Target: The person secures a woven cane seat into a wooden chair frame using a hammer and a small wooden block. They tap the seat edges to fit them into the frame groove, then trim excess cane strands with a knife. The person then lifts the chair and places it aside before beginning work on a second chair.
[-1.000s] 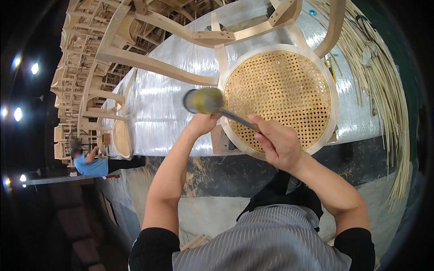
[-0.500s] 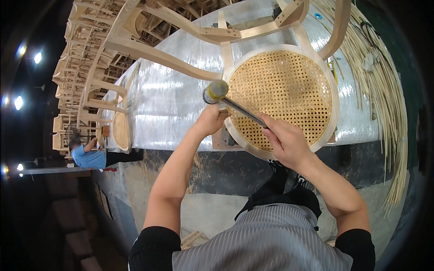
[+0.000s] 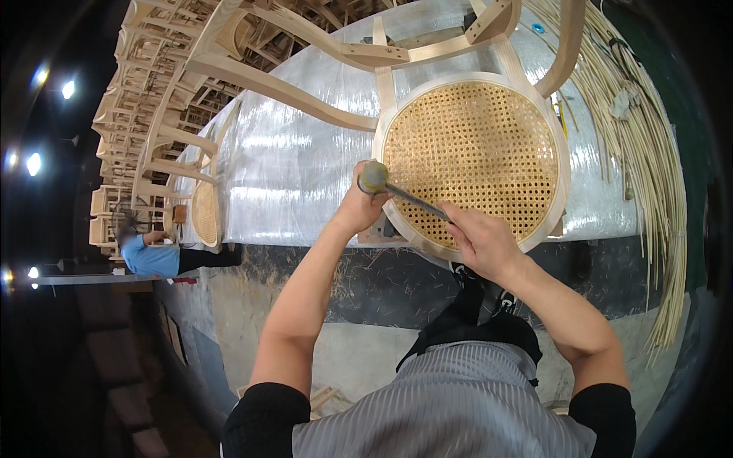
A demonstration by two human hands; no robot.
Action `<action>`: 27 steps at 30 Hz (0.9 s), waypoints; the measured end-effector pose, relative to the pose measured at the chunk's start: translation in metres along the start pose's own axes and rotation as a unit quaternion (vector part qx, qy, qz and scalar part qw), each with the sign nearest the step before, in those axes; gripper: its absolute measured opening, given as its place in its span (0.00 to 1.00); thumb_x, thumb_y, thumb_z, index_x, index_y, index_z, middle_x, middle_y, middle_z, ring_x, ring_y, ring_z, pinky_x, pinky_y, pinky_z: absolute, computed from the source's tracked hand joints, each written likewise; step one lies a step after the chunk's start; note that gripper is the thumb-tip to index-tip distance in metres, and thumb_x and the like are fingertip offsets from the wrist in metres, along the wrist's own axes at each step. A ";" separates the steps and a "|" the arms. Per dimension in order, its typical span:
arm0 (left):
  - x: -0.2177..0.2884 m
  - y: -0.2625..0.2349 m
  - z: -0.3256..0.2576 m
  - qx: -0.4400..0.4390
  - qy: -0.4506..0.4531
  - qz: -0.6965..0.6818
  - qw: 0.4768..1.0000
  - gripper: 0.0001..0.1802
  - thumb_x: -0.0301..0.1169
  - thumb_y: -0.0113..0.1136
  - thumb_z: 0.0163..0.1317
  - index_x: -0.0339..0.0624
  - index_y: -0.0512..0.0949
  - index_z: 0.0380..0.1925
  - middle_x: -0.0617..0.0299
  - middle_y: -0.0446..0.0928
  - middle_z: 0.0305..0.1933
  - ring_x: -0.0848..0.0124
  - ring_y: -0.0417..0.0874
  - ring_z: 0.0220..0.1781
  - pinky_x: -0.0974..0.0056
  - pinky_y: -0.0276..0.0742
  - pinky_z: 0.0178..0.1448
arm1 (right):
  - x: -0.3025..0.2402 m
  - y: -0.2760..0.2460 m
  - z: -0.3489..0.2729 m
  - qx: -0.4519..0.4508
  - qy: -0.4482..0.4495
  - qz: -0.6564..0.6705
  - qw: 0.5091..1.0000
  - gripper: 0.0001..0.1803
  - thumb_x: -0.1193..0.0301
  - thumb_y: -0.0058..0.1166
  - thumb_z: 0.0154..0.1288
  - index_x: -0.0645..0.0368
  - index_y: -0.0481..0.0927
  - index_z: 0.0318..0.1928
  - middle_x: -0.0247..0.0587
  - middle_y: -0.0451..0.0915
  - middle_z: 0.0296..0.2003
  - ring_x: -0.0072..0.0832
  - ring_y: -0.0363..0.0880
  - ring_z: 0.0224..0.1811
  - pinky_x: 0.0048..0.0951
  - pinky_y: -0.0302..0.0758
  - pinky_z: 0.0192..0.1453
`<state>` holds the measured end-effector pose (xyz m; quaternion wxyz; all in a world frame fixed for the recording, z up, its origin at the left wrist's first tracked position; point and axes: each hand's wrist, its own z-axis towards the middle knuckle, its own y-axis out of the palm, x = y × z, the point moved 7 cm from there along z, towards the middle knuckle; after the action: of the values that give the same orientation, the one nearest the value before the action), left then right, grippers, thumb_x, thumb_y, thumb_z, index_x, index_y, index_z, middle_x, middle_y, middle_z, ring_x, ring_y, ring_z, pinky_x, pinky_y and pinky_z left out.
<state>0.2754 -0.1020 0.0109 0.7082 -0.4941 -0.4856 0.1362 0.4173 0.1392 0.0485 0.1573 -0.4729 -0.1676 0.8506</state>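
Fingers (image 3: 477, 229) of right hand (image 3: 482, 243) wrapped on mallet (image 3: 403, 191) handle; long axis slanting up-left, head meeting left hand (image 3: 359, 208), curled at seat rim (image 3: 397, 229). Cane seat (image 3: 473, 156) just beyond, on wrapped worktop (image 3: 298, 168).

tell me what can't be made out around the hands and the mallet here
Head view only:
- What the left hand pins at the seat rim: hidden under the hand and mallet head.
- The mallet handle's end: covered by the right hand.
- The bench front edge: blocked by both forearms.
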 end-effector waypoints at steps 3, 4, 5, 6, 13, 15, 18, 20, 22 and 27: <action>0.014 0.013 0.012 -0.041 -0.023 0.012 0.999 0.11 0.21 0.62 0.67 0.37 0.84 0.49 0.44 0.83 0.52 0.42 0.83 0.58 0.47 0.78 0.63 | -0.016 -0.014 0.007 0.029 0.010 0.004 1.000 0.24 0.75 0.62 0.72 0.59 0.80 0.67 0.45 0.82 0.31 0.42 0.83 0.31 0.40 0.80 0.36; 0.018 0.013 0.010 -0.041 -0.016 0.033 0.998 0.12 0.21 0.62 0.67 0.37 0.84 0.50 0.43 0.83 0.54 0.42 0.83 0.58 0.47 0.78 0.63 | -0.028 -0.025 0.010 0.066 -0.005 0.024 0.998 0.24 0.74 0.63 0.72 0.57 0.80 0.67 0.43 0.81 0.29 0.40 0.83 0.30 0.40 0.80 0.34; 0.021 0.011 0.007 -0.040 -0.010 0.055 0.998 0.12 0.21 0.61 0.68 0.38 0.84 0.51 0.42 0.84 0.55 0.43 0.83 0.59 0.47 0.79 0.63 | -0.023 -0.022 0.005 0.062 -0.011 0.018 0.998 0.24 0.73 0.63 0.72 0.57 0.80 0.67 0.43 0.81 0.29 0.41 0.83 0.30 0.40 0.80 0.35; 0.024 0.011 0.005 -0.040 -0.003 0.076 0.996 0.13 0.22 0.61 0.68 0.38 0.84 0.52 0.41 0.84 0.56 0.43 0.84 0.59 0.47 0.79 0.63 | -0.011 -0.015 -0.002 0.058 -0.018 0.012 0.998 0.24 0.73 0.63 0.72 0.57 0.80 0.67 0.43 0.81 0.30 0.41 0.83 0.30 0.41 0.81 0.35; 0.031 0.013 0.000 0.001 -0.015 0.048 0.999 0.19 0.20 0.62 0.69 0.35 0.76 0.59 0.46 0.78 0.54 0.47 0.80 0.60 0.51 0.76 0.66 | -0.018 -0.024 -0.001 0.076 -0.013 0.063 0.995 0.23 0.72 0.62 0.73 0.58 0.79 0.66 0.47 0.86 0.35 0.43 0.87 0.35 0.42 0.83 0.38; 0.019 0.024 -0.002 -0.051 -0.094 0.001 0.994 0.16 0.18 0.62 0.66 0.34 0.76 0.54 0.47 0.77 0.55 0.49 0.79 0.60 0.51 0.77 0.65 | -0.010 -0.020 -0.011 0.068 -0.010 0.053 0.996 0.22 0.71 0.62 0.73 0.58 0.79 0.66 0.48 0.87 0.36 0.43 0.88 0.36 0.42 0.83 0.38; 0.014 0.021 -0.003 0.009 -0.071 -0.061 0.996 0.15 0.17 0.62 0.66 0.34 0.77 0.52 0.47 0.78 0.54 0.49 0.80 0.59 0.51 0.77 0.64 | 0.012 -0.010 -0.019 -0.014 0.023 -0.018 0.999 0.22 0.71 0.62 0.73 0.58 0.79 0.66 0.48 0.87 0.37 0.43 0.88 0.36 0.41 0.84 0.39; 0.008 0.020 -0.014 0.033 -0.074 -0.054 0.995 0.14 0.18 0.62 0.66 0.35 0.79 0.52 0.46 0.79 0.53 0.50 0.81 0.59 0.51 0.77 0.64 | -0.011 -0.023 -0.006 -0.020 0.031 0.002 0.999 0.22 0.71 0.62 0.74 0.59 0.80 0.65 0.49 0.88 0.38 0.43 0.89 0.38 0.41 0.84 0.39; 0.010 0.024 -0.016 0.033 -0.061 -0.026 0.997 0.15 0.19 0.63 0.67 0.35 0.79 0.54 0.44 0.80 0.54 0.49 0.82 0.59 0.51 0.78 0.64 | -0.023 -0.029 -0.007 0.060 -0.028 0.052 0.996 0.22 0.70 0.62 0.74 0.58 0.80 0.65 0.48 0.88 0.38 0.44 0.89 0.37 0.42 0.85 0.39; 0.029 0.032 -0.013 0.011 0.004 0.056 0.998 0.20 0.23 0.65 0.70 0.35 0.76 0.61 0.42 0.83 0.57 0.46 0.84 0.61 0.50 0.79 0.64 | 0.004 -0.013 -0.022 -0.006 -0.005 -0.032 0.999 0.23 0.71 0.63 0.73 0.56 0.80 0.66 0.48 0.86 0.34 0.44 0.87 0.34 0.41 0.83 0.37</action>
<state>0.3095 -0.0752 -0.0003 0.7070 -0.5130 -0.4526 0.1791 0.4359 0.1552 0.0399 0.1810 -0.4642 -0.1886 0.8463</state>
